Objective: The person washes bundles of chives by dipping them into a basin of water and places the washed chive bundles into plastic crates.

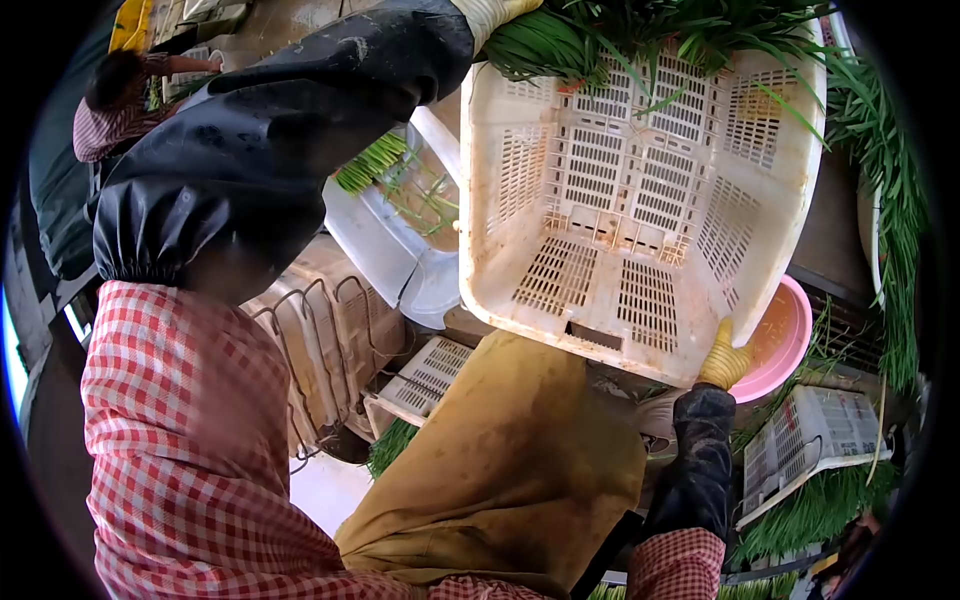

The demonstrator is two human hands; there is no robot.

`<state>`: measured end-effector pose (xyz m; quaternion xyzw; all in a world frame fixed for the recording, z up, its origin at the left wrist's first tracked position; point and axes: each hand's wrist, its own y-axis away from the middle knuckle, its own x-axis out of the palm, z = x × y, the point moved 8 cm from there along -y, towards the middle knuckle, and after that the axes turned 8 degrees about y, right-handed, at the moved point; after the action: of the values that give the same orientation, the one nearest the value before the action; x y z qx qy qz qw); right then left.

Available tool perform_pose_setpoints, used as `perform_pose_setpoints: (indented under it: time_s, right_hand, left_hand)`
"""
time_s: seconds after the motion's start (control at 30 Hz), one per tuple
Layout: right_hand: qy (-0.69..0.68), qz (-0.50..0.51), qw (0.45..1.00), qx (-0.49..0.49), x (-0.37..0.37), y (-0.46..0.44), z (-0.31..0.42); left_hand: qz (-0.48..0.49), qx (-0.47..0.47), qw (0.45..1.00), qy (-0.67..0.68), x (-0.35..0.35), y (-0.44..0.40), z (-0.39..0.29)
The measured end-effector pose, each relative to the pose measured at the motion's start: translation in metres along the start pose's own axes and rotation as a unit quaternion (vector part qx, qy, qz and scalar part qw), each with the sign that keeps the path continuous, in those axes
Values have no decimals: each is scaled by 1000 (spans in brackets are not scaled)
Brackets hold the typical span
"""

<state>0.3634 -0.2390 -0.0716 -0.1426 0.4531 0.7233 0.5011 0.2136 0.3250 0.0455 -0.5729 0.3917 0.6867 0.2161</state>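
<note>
A large white plastic crate with slotted walls is tilted in front of me, its open side facing me. My right hand, in a yellow glove, is closed around its near right rim. At the top edge of the view my left hand, also gloved, is at a bunch of long green chives. Its fingers are partly cut off by the frame, but they look closed on the bunch. More green leaves lie across the far end of the crate.
A pink basin with brownish water stands right of the crate. Left of it is a grey tub with cut stems. Other crates and hanging greens surround me. Another person is at upper left.
</note>
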Motion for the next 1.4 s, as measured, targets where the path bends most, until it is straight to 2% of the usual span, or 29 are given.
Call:
perform_pose_setpoints:
  time_s: [0.07,0.17,0.2,0.23,0.3,0.37,0.4,0.43,0.5,0.57,0.6,0.67,0.7,0.77,0.83,0.87,0.93,0.97,1.03,1.07,1.1,1.13,1.17,1.2,1.23,1.27,1.33,1.37,1.4]
  right_hand:
    - [-56,7,998,-4,4,-1,-1]
    - [27,7,1000,-2,-1,-1,4]
    - [20,1,1000,-22,-1,-5,-2]
    - [65,3,998,-5,-2,-1,5]
    - [92,-2,996,-16,-3,-2,6]
    - [123,3,992,-24,-10,-1,10]
    - [148,11,988,-30,-4,-1,16]
    - [135,23,990,-39,0,-4,14]
    - [58,30,996,-65,5,-13,2]
    - [86,50,993,-57,2,-2,20]
    - [66,71,993,-60,6,-9,10]
    - [86,74,992,-63,8,-1,21]
    - [118,68,989,-53,-1,0,25]
    - [153,14,982,-107,-3,-3,27]
    - [185,19,979,-86,-11,4,36]
    - [143,19,987,-74,-7,5,35]
    - [86,33,993,-67,-2,5,29]
    - [63,39,995,-72,1,7,29]
    - [131,40,991,-5,0,19,43]
    - [79,18,994,-70,2,21,50]
    - [26,-3,991,-133,1,17,46]
    - [35,2,990,-137,1,9,36]
    - [15,-1,990,-137,-2,1,26]
    - [-4,-5,991,-136,-4,-2,20]
    - [5,-1,991,-137,-2,1,26]
    - [83,9,993,-78,-4,1,28]
    - [120,75,990,-10,-3,-8,10]
    - [127,77,989,-8,-1,-5,12]
    - [197,26,980,23,-8,-5,15]
  left_hand:
    - [-2,204,949,-241,-18,30,-27]
    - [-40,215,966,-135,-58,66,-35]
    - [-41,207,959,-187,-58,73,-33]
    - [-79,175,975,-116,-55,86,-25]
    - [-46,103,972,-204,-76,118,-35]
    - [-64,15,962,-265,-57,156,-14]
    - [66,-95,964,-241,-38,184,10]
    - [118,-154,961,-199,-36,219,16]
    - [250,-242,924,-162,-28,311,19]
    - [342,-310,880,-109,-17,419,19]
    - [403,-330,847,-103,-27,464,1]
    - [446,-371,812,-65,-22,544,-18]
    - [466,-370,801,-57,-18,573,-27]
    - [520,-373,767,30,1,589,-47]
    - [480,-375,790,72,46,594,-39]
    - [466,-371,796,111,52,574,-36]
    - [365,-391,816,221,76,541,-19]
    - [308,-411,807,290,98,533,-5]
    - [282,-442,766,372,129,504,27]
    - [244,-458,739,430,180,506,51]
    - [218,-468,741,429,168,481,69]
    - [199,-481,729,444,183,469,92]
    - [141,-517,675,506,221,472,115]
    - [142,-522,702,464,227,457,140]
    - [111,-520,684,499,265,456,164]
    - [128,-528,679,494,283,448,185]
    - [138,-551,652,502,292,423,224]
    - [122,-572,668,459,300,416,253]
    - [104,-582,674,442,305,407,279]
